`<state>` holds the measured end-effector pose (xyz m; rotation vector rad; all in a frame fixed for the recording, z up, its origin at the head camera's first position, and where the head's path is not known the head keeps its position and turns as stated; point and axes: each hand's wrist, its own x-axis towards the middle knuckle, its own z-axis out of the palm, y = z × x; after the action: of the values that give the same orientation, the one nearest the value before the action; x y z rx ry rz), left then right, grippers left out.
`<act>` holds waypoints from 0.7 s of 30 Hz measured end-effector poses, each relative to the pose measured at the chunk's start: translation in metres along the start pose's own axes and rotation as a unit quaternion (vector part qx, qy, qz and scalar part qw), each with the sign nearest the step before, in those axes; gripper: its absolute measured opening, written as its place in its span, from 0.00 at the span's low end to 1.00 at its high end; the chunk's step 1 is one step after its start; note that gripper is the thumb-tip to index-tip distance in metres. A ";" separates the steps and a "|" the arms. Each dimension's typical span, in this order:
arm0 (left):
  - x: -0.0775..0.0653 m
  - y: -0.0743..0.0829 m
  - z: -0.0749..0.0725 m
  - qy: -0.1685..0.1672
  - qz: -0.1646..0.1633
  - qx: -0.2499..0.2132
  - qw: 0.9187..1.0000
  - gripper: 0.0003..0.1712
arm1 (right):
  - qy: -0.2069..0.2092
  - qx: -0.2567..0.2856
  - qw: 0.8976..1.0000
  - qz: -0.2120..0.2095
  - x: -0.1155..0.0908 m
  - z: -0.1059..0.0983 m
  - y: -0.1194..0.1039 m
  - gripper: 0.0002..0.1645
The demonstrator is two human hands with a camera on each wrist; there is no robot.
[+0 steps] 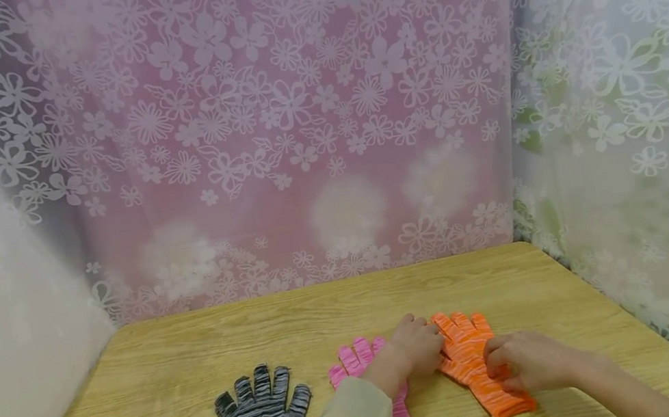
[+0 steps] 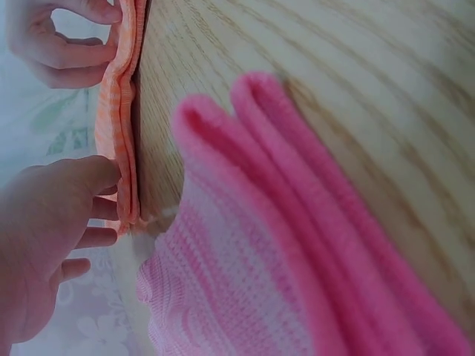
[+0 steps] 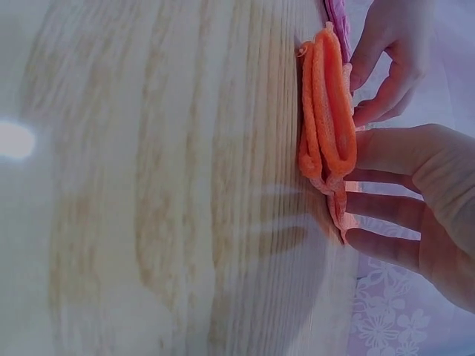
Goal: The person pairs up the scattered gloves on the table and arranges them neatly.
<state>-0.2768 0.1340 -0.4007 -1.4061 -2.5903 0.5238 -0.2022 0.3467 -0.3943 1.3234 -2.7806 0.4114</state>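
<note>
An orange knit glove lies flat on the table, fingers pointing away, with two cuff layers visible in the right wrist view. My left hand reaches across a pink glove and touches the orange glove's left side near its fingers. On the orange glove's right edge, near the cuff, rest the fingers of my right hand. The pink glove is partly hidden under my left forearm; its layered cuff looms close in the left wrist view. A black-and-grey striped glove lies apart at the left.
The wooden table carries all the gloves. A pink floral curtain hangs behind its far edge. Pale sheeting stands along the right side, and a whitish sheet along the left.
</note>
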 end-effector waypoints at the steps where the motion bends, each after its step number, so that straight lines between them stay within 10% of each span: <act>1: 0.000 0.000 0.000 -0.001 -0.001 0.003 1.000 0.15 | -0.001 0.001 1.000 0.002 0.000 0.000 0.000 0.12; 21: -0.002 -0.009 -0.002 -0.007 -0.001 0.017 1.000 0.12 | 0.004 -0.002 1.000 0.011 -0.002 0.002 0.000 0.11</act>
<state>-0.2823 0.1281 -0.3949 -1.3937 -2.5804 0.5756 -0.2008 0.3482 -0.3966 1.2876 -2.7904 0.4107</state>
